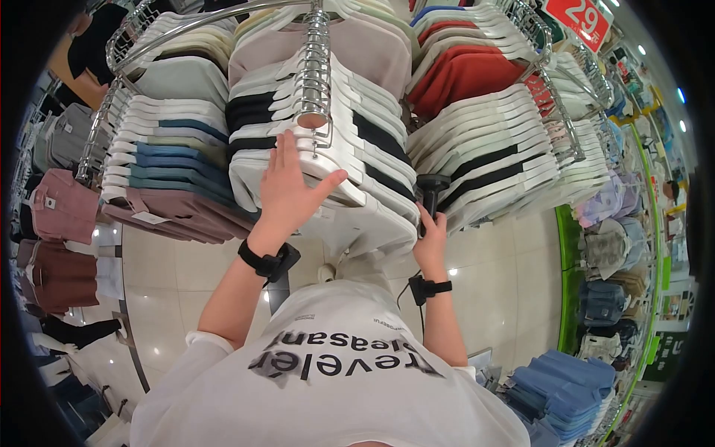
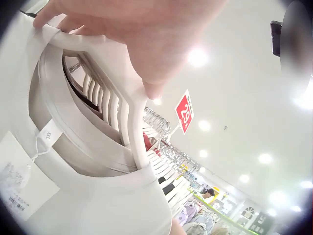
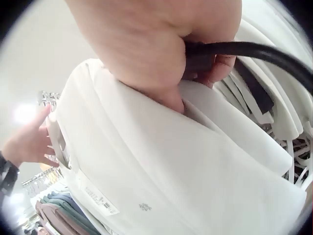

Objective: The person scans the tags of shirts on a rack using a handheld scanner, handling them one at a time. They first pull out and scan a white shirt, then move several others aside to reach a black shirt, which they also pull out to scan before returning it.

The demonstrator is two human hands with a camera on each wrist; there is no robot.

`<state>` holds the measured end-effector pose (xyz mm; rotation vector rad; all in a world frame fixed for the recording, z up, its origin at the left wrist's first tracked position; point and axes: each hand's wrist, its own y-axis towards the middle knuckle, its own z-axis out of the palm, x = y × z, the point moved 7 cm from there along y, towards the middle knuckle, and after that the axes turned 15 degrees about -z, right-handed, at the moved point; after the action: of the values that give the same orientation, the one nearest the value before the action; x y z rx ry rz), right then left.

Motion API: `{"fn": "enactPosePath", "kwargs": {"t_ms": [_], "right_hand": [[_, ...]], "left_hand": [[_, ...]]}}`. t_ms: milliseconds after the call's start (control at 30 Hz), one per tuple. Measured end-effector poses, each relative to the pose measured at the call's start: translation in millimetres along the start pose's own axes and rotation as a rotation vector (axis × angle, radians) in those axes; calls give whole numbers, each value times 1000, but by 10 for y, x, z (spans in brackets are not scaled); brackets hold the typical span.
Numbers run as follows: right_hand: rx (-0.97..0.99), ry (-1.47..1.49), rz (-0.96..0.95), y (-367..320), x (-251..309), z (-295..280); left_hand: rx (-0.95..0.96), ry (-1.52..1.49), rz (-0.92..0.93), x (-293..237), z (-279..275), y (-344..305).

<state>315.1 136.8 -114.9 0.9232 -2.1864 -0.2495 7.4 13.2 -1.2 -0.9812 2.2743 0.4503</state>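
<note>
In the head view, the left hand (image 1: 289, 195) lies with straight, spread fingers on the white hangers and shirts of the middle rail. The left wrist view shows that hand (image 2: 146, 29) over the hanger (image 2: 117, 73) and collar of a white shirt (image 2: 107, 196), with a paper tag (image 2: 27, 178). At the right side of the same row, the right hand (image 1: 432, 242) grips a black handheld device (image 1: 433, 182). From the right wrist view, the fingers (image 3: 161, 49) curl round its dark handle (image 3: 198, 63) with a black cable, against the shirt's shoulder (image 3: 146, 156).
Coloured shirts (image 1: 179, 175) hang left of the middle row, white and black ones (image 1: 491, 164) to its right. A chrome rail (image 1: 313, 67) runs above. Folded blue clothes (image 1: 562, 387) lie at lower right; a red price sign (image 1: 581, 18) stands at upper right.
</note>
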Motion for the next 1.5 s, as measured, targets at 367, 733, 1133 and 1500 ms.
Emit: {"fn": "enactPosePath", "kwargs": {"t_ms": [367,733,1133,1500], "right_hand": [[-119,99,-44,249,260,-534],[-85,99,-274,666,997,-227],[9,29,-264,730,957,-30],[-15,55,-222,706,900,42]], "left_hand": [[4,68,-7,39,-25,-33],[-47,65,103,124,-33,-33],[-91,88,330,296,-334,-63],[-18,215,164,960,-354,545]]}}
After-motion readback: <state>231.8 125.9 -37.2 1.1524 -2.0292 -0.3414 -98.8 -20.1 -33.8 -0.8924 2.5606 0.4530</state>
